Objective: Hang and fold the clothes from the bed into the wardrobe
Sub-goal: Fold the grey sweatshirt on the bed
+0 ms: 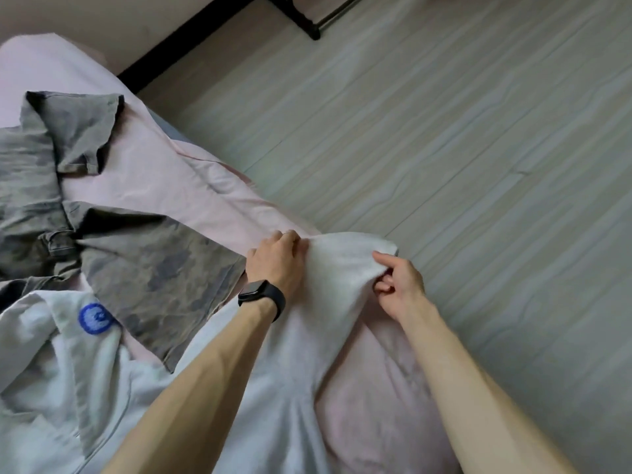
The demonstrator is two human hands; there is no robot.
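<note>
Room: a pale plank floor ran beside a bed with a pink sheet.
White shirt: lay at the bed's near edge, with one sleeve raised between the hands.
Left hand: fingers curled, gripping the sleeve's left edge.
Right hand: pinched the sleeve's right edge.
Grey shirt: lay spread just left of the left hand.

Both hands pinch a white shirt's sleeve at the bed edge: left hand, right hand. A grey shirt lies just left of the sleeve.
</note>
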